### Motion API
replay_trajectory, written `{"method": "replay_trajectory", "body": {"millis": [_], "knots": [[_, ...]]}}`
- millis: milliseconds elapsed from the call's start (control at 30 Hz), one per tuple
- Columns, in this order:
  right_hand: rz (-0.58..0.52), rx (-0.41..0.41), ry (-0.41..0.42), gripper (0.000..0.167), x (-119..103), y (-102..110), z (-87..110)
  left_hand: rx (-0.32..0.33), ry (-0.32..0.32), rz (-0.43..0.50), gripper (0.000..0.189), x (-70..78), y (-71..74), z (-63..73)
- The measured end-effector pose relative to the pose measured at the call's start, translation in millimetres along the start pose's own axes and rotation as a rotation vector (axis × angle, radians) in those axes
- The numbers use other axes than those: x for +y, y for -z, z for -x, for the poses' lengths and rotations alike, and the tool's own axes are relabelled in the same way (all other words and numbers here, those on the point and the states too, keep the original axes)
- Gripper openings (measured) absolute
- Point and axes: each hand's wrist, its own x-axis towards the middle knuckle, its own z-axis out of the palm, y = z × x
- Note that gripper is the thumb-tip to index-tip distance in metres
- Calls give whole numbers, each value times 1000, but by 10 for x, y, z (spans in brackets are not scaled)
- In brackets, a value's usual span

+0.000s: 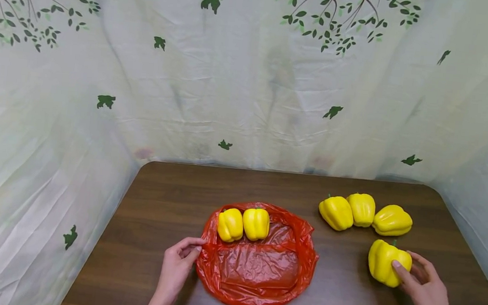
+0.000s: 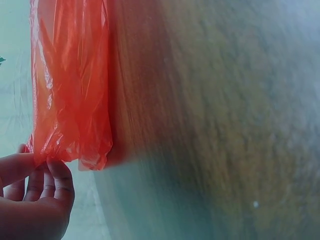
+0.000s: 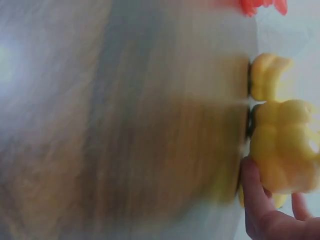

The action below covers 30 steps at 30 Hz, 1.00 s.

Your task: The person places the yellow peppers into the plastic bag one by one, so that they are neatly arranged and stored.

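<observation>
A red plastic bag (image 1: 260, 265) lies spread with its mouth open on the brown table. Two yellow bell peppers (image 1: 256, 224) sit side by side at its far left part. My left hand (image 1: 178, 262) pinches the bag's left rim between thumb and fingers; the left wrist view shows the thin red film (image 2: 70, 100) bunched at the fingertips. Over at the right, my right hand (image 1: 425, 289) grips a yellow bell pepper (image 1: 387, 263), thumb on the near side and fingers around its right side. In the right wrist view that pepper (image 3: 285, 145) overlaps others behind it.
Three more yellow bell peppers (image 1: 363, 210) lie close together at the table's back right, beyond the right hand. Bare brown tabletop (image 1: 338, 267) shows between bag and held pepper. A pale curtain (image 1: 250, 75) with leaf prints hangs behind and beside the table.
</observation>
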Motion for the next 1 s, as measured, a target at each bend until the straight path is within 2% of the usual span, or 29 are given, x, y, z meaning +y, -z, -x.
{"method": "replay_trajectory", "body": {"millis": [267,633,867,1000], "knots": [[42,-55,73,57,-149,-114,81,-2,9,-6,17,-19,8,-13],[-1,-172,150,58,-419,-306,108,-3,-4,2,17,2,0,-12],[113,-207,234,75,-571,-397,89,-1,-6,2,16,4,-8,-37],[178,-194,258,76,-641,-448,57,-8,5,1,16,13,-21,-46]]}}
